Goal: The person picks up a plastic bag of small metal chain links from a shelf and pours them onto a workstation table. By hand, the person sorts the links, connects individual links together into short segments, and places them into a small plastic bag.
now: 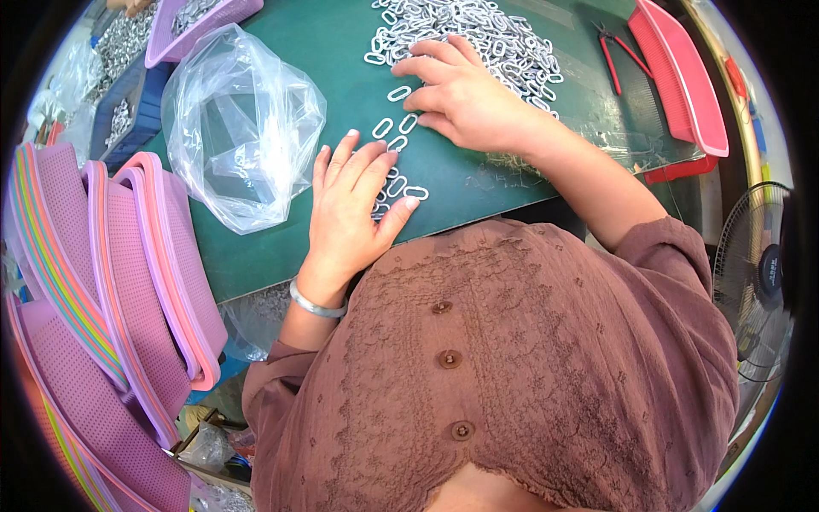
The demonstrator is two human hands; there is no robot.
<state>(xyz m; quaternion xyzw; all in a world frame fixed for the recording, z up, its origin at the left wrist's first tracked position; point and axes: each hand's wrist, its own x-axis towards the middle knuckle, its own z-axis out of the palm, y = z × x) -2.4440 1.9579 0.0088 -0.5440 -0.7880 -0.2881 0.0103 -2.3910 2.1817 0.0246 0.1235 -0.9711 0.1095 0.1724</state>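
Note:
Oval grey metal links lie in a large pile [512, 51] at the far side of the green table [465, 189]. My right hand [473, 102] rests at the pile's near left edge, its fingers spread over the links. A few loose links [399, 93] are strung out between the pile and my left hand [345, 205]. That hand lies palm down near the table's front edge, fingers apart. A small group of links [395, 186] shows beside its thumb, partly hidden under the hand. Neither hand is gripping a link that I can see.
A clear plastic bag [243, 136] sits on the table at the left. Stacked purple and pink baskets [141, 256] stand left of the table, with a blue crate [141, 107] beyond. Red-handled pliers [611, 64] and a pink basket [682, 81] are at the right, near a fan [751, 282].

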